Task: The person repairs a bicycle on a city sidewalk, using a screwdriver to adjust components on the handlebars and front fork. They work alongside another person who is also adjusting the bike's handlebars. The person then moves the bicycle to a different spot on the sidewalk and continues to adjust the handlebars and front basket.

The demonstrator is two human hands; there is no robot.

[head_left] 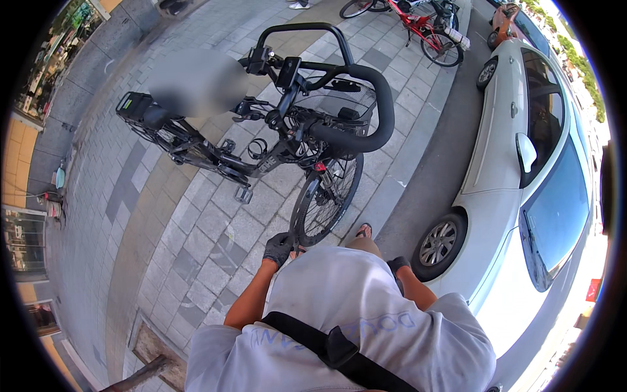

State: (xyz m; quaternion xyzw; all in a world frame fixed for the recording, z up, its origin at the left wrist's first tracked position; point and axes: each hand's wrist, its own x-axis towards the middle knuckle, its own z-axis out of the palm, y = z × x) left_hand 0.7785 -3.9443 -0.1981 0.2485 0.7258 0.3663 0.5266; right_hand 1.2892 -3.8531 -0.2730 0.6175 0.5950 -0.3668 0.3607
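A black bicycle [248,160] stands upright in front of me with its front wheel [330,199] turned toward me. My left hand [279,248], in a dark glove, is closed at the near lower edge of that wheel, gripping the black tire [299,219]. Along the wheel's left side the tire's edge looks doubled. My right hand [397,263], gloved too, is low by my right thigh, close to a white car's front wheel. My shirt covers part of it, so its fingers and anything in them are hidden.
To the right a white car [491,157] is parked along the kerb [434,111]. Wide black handlebars [375,98] with a mesh basket behind them rise over the front wheel. A red bicycle [415,26] stands farther off. Lower left, a tree trunk [140,374] grows from a paving cut-out.
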